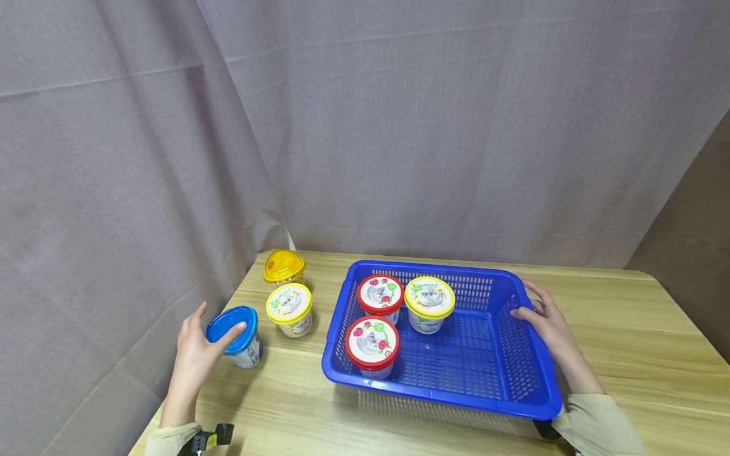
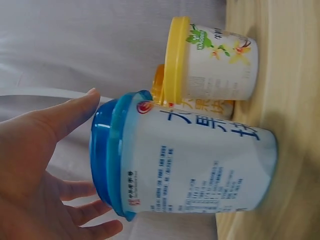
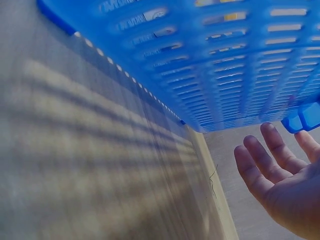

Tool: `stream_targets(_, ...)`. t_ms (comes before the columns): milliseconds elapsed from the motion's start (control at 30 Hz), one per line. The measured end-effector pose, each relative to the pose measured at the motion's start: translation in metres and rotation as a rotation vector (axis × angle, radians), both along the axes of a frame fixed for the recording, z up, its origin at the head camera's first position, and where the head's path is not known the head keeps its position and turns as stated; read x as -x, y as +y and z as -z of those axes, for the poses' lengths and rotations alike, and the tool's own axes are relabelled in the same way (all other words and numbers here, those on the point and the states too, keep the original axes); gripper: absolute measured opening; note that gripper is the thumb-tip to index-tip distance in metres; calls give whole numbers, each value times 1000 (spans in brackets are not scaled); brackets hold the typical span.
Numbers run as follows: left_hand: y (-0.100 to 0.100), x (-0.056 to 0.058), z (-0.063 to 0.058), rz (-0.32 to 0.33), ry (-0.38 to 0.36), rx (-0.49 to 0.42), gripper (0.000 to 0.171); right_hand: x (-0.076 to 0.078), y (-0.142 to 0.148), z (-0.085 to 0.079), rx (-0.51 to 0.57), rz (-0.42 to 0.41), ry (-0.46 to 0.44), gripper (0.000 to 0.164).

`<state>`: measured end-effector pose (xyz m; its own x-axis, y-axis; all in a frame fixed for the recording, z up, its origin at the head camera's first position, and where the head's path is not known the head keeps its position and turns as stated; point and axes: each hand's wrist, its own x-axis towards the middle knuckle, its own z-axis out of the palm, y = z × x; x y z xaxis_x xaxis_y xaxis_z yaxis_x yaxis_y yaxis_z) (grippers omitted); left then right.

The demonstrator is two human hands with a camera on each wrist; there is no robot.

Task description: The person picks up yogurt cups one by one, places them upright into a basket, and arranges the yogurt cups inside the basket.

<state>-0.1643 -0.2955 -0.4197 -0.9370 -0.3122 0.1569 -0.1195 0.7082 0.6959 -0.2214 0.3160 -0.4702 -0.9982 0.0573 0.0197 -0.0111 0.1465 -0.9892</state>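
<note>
My left hand (image 1: 194, 354) is spread around the lid of a white cup (image 2: 200, 160) with a blue lid (image 1: 230, 326). The thumb extends over the lid's near side; in the left wrist view the fingers are apart beside it. My right hand (image 1: 553, 332) holds the right rim of a blue plastic basket (image 1: 462, 358), thumb over the rim and fingers outside the wall. Inside the basket's left half stand two red-lidded cups (image 1: 372, 342) and one yellow-lidded cup (image 1: 429, 297).
Left of the basket, another yellow-lidded cup (image 1: 289, 307) stands on the wooden table (image 1: 296, 392). Behind it is a cup with a domed orange-yellow lid (image 1: 284, 266). A grey curtain (image 1: 399, 139) hangs along the back and left edges of the table.
</note>
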Motion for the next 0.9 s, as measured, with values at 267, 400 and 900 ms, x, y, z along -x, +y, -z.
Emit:
stream_targets(267, 0, -1, 9, 39, -36, -40, 106, 1, 0, 1, 20, -4, 11, 74)
stream_targets(400, 2, -2, 12, 49, -61, -63, 108, 0, 0, 1, 20, -3, 14, 73)
stream_targets(900, 7, -2, 20, 46, -101, -109, 119, -1, 1, 1, 57, -5, -12, 75)
